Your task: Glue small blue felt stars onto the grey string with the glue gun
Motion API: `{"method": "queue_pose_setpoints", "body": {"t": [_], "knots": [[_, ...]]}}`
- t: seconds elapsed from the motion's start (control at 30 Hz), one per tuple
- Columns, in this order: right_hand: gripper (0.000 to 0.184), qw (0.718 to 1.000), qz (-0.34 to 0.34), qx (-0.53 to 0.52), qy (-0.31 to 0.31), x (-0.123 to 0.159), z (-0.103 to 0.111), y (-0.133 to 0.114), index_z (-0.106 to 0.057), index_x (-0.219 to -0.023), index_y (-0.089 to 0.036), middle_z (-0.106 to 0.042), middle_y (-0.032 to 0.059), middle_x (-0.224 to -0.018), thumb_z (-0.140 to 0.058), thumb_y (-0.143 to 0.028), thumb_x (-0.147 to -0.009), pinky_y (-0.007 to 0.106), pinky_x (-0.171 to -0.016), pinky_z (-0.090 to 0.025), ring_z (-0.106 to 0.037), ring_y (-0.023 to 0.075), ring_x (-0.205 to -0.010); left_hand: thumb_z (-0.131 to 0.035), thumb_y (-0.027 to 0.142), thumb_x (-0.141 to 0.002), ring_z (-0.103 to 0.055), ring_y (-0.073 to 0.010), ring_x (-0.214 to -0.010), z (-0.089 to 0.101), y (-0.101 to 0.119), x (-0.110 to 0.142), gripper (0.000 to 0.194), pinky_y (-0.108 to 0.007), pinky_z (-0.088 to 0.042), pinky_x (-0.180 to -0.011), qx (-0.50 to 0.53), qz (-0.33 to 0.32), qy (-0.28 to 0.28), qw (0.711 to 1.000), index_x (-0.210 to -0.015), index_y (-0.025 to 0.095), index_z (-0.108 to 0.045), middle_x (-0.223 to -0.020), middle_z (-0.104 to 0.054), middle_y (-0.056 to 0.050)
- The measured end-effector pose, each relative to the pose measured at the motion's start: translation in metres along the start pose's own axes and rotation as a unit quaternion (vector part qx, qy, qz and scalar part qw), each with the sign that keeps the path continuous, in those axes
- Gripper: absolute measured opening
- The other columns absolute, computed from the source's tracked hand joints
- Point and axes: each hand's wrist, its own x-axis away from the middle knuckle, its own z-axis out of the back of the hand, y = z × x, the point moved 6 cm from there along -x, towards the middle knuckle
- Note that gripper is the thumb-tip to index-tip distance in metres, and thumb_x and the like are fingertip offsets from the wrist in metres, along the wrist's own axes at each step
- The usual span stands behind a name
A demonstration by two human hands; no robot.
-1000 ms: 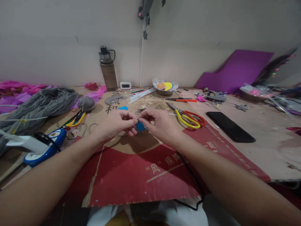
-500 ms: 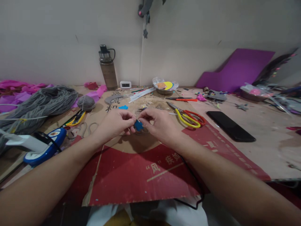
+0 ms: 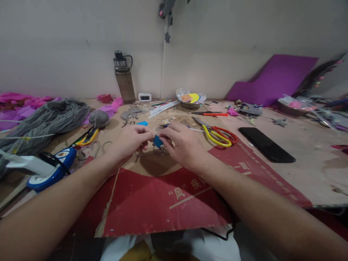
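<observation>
A small blue cut-out with a lobed edge (image 3: 157,141) is pinched between the thumb and fingers of my right hand (image 3: 183,143), above the cardboard (image 3: 152,217). My left hand (image 3: 133,140) is closed in a pinch just left of the cut-out, its fingertips close to those of my right hand. Whatever the left fingers hold is too small to make out. Behind my left hand lies a second blue cut-out (image 3: 142,123). Scissors with one yellow and one red handle (image 3: 219,136) rest to the right of my right hand.
Grey yarn (image 3: 54,116), a yellow cutter (image 3: 88,137) and a blue device (image 3: 54,174) lie left. A bottle (image 3: 125,81), a small digital clock (image 3: 144,97) and a bowl (image 3: 190,104) stand at the back. A black phone (image 3: 266,145) lies right.
Both hands have shifted slightly, and the blue cut-out has turned and moved a little left, so less of its face shows. My left fingertips have drawn slightly away from it.
</observation>
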Motion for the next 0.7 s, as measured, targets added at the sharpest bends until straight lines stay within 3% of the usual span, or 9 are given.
{"method": "queue_pose_setpoints", "body": {"t": [0.37,0.47,0.7], "knots": [[0.018,0.986,0.09,0.14,-0.006,0.003,0.001,-0.011,-0.067,-0.094,-0.016,-0.064,0.0078,-0.085,-0.048,-0.017,-0.093,0.034,-0.069,-0.034,-0.051,0.0206,-0.079,-0.063,0.018,-0.069,-0.041,-0.0058,-0.037,-0.004,-0.009,-0.004,0.013,-0.017,-0.019,-0.033,0.128,0.07,-0.009,0.989,-0.059,0.016,-0.055,-0.044,-0.049,0.002],[0.02,0.992,0.077,0.104,-0.006,0.003,0.0,-0.009,-0.068,-0.096,-0.016,-0.064,0.0077,-0.085,-0.048,-0.017,-0.094,0.033,-0.07,-0.037,-0.054,0.0203,-0.08,-0.063,0.018,-0.069,-0.042,-0.006,-0.037,-0.005,-0.009,-0.005,0.013,-0.017,-0.021,-0.034,0.136,0.067,-0.017,0.988,-0.059,0.016,-0.055,-0.045,-0.05,0.002],[0.011,0.996,-0.039,-0.079,0.018,0.001,0.0,0.008,-0.066,-0.094,-0.017,-0.068,0.0059,-0.09,-0.055,-0.017,-0.091,0.028,-0.075,-0.044,-0.058,0.0159,-0.081,-0.065,0.025,-0.073,-0.044,-0.0062,-0.041,0.0,-0.01,-0.006,0.015,-0.016,-0.025,-0.037,0.105,0.037,-0.009,0.994,-0.064,0.015,-0.058,-0.048,-0.056,-0.001]]}}
